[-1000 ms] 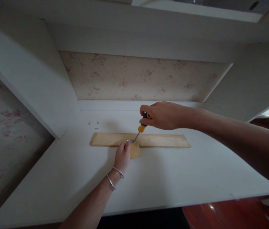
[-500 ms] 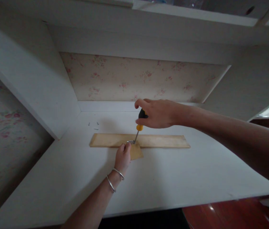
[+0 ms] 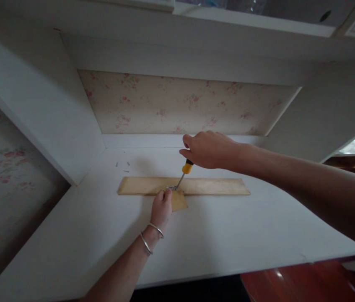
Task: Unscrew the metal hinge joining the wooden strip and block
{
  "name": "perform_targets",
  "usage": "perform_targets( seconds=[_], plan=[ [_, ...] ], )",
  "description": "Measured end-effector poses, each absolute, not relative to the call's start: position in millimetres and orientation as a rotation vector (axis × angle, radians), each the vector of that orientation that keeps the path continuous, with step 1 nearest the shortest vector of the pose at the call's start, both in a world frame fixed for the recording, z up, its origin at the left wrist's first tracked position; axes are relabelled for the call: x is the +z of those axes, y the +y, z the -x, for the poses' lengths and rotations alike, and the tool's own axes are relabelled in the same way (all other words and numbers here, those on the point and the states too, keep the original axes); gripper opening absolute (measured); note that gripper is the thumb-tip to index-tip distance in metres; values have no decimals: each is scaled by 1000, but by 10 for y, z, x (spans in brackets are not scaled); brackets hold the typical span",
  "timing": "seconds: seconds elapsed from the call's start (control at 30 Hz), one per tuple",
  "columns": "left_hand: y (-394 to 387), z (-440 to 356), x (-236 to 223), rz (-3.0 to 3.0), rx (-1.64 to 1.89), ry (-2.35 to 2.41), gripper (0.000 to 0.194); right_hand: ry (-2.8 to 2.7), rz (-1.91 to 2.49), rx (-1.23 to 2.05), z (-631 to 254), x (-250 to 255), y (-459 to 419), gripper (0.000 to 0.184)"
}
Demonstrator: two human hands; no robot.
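Note:
My right hand (image 3: 210,149) is wrapped round the handle of a yellow and black screwdriver (image 3: 186,168), which leans with its tip down at a small metal piece (image 3: 171,187). That metal piece, perhaps a hinge or bracket, lies where a long wooden board (image 3: 215,186) meets a short wooden piece (image 3: 180,201). With fingers closed, my left hand (image 3: 161,205) grips the short piece at its left side, next to the metal. Two silver bangles circle the left wrist. My left hand's fingertips partly hide the metal piece.
Several small screws (image 3: 126,171) lie on the white desk top (image 3: 227,239), left of the board's far side. White side panels (image 3: 48,105) and a floral back wall (image 3: 177,100) enclose the desk. A shelf (image 3: 252,19) overhangs at the top.
My right hand has turned on the screwdriver handle, its fingers curling further over the top. My left hand and the wood stay in place; the view has shifted slightly.

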State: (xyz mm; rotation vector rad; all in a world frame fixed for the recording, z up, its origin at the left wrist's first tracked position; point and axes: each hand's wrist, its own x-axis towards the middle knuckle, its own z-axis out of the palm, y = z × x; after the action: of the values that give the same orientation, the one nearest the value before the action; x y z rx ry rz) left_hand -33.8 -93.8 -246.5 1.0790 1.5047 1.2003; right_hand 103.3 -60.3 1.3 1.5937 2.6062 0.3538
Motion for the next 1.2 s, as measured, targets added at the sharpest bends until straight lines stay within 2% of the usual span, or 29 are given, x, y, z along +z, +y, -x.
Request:
perform_targets(
  seconds=[0.07, 0.17, 0.33, 0.43, 0.53, 0.7, 0.8, 0.83, 0.93, 1.0, 1.1, 1.2],
  plan=[
    [-936, 338, -2474, -1076, 1201, 1507, 36, 2727, -1455, 218, -1051, 13, -581, 36],
    [-924, 336, -2498, -1074, 1198, 1489, 35, 2848, -1347, 48, -1064, 22, -559, 46],
    [-908, 330, -2533, -1036, 1197, 1441, 37, 2735, -1529, 294, -1037, 6, -541, 40],
    [-918, 323, -2523, -1028, 1194, 1438, 38, 2816, -1354, 136, -1029, 32, -533, 29],
    [-943, 316, -2473, -990, 1157, 1430, 36, 2852, -1260, 9, -1005, 76, -534, 33],
    [-975, 312, -2394, -983, 1138, 1462, 33, 2665, -1440, 262, -933, 94, -522, 39],
    [-978, 310, -2387, -967, 1139, 1449, 34, 2770, -1226, 125, -920, 104, -507, 29],
    [-977, 309, -2387, -961, 1134, 1443, 33, 2794, -1190, 70, -919, 108, -505, 33],
    [-974, 307, -2390, -967, 1128, 1442, 33, 2697, -1416, 151, -909, 108, -506, 45],
    [-971, 307, -2396, -968, 1136, 1438, 34, 2604, -1540, 268, -904, 99, -508, 46],
    [-966, 310, -2412, -969, 1150, 1436, 34, 2694, -1337, 200, -915, 95, -511, 32],
    [-963, 311, -2418, -980, 1170, 1448, 35, 2806, -1195, 64, -929, 91, -513, 40]
  ],
)
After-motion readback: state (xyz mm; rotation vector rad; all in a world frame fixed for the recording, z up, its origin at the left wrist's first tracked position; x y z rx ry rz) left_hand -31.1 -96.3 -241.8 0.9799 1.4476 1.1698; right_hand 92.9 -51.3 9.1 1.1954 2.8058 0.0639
